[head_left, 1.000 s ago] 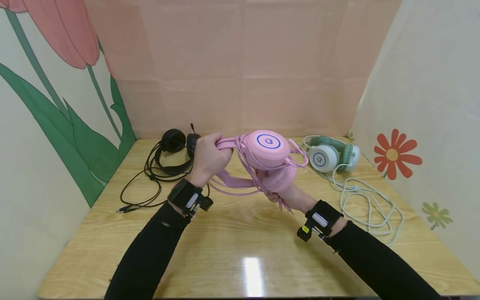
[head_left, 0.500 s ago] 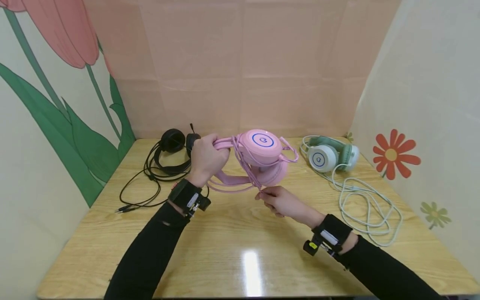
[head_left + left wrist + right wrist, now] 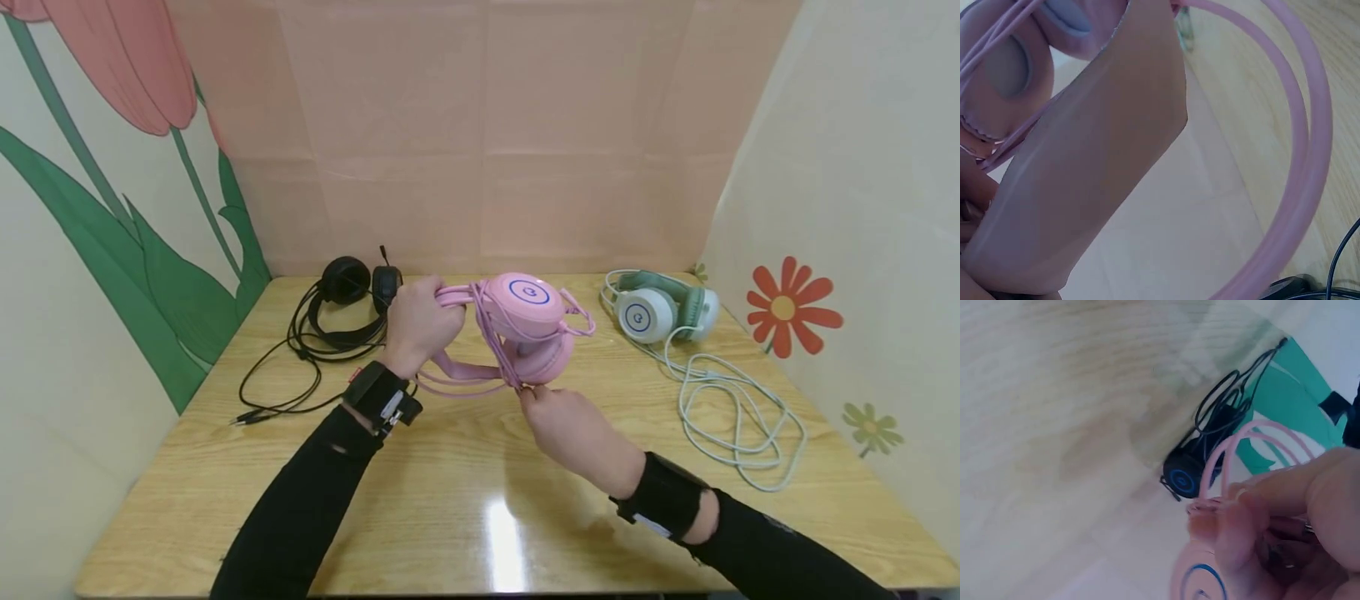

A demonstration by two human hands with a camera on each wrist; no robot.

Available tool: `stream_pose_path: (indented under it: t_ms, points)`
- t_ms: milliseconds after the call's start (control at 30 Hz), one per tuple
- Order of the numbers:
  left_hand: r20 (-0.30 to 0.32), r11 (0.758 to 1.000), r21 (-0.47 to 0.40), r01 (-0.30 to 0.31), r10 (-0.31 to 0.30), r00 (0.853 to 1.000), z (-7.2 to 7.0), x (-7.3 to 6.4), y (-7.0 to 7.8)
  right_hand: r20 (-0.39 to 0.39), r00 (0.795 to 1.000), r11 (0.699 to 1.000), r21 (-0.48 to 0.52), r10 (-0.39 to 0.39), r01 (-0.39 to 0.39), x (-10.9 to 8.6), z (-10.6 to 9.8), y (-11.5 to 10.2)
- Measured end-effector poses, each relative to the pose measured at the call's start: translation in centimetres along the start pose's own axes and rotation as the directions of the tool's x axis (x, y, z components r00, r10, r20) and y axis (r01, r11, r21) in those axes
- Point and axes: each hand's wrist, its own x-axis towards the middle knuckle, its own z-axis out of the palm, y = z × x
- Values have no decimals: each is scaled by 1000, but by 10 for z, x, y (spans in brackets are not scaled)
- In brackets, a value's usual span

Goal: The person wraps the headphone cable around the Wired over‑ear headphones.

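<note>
My left hand (image 3: 422, 327) grips pink headphones (image 3: 528, 304) by the headband and holds them above the table, one ear cup over the other. In the left wrist view the wide padded band (image 3: 1097, 144) passes close to the camera, with the ear cushions (image 3: 1007, 65) at upper left. A pink cable (image 3: 491, 337) is wound in several strands around the cups. Just below them, my right hand (image 3: 581, 437) pinches the gathered cable. The right wrist view shows its thumb and fingers (image 3: 1241, 528) bunched on the strands, partly hiding what lies inside the grasp.
Black headphones (image 3: 347, 340) with a coiled cord lie on the wooden table (image 3: 420, 517) at back left. At back right sit green and white headphones (image 3: 647, 317), their pale cable (image 3: 738, 417) looped toward the front. Patterned walls enclose the back and sides.
My right hand has moved down from beneath the lower cup, then turned over at the cable strands. The pink headphones shifted slightly left, then dipped a little; my left hand kept its grip.
</note>
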Motion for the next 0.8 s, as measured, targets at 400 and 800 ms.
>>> stream_pose_path:
  t_ms: [400, 800]
  points:
    - [128, 999, -23, 24, -20, 992, 4, -5, 3, -178, 960, 975, -100, -214, 199, 5, 2, 9]
    - [146, 989, -137, 59, -39, 988, 15, -9, 0, -522, 853, 996, -59, 28, -69, 14, 34, 53]
